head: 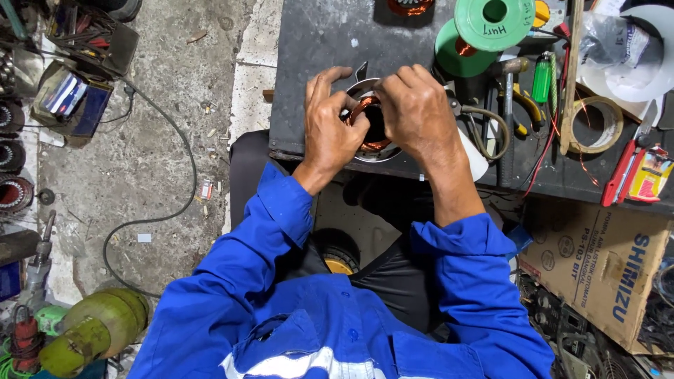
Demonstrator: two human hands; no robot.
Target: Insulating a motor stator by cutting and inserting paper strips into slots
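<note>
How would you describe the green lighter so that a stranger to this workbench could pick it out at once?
Start at the dark workbench in front of the person. Go right of the two hands, past the green spool at the top edge, to the tools by the hammer. The lighter lies there: small, upright, see-through green, unlike the yellow-handled pliers below it.

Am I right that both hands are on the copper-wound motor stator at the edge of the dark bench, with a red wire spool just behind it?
Not quite. The head view shows the left hand and right hand on the copper-wound stator at the dark bench edge, but the spool behind it is green, not red.
</note>
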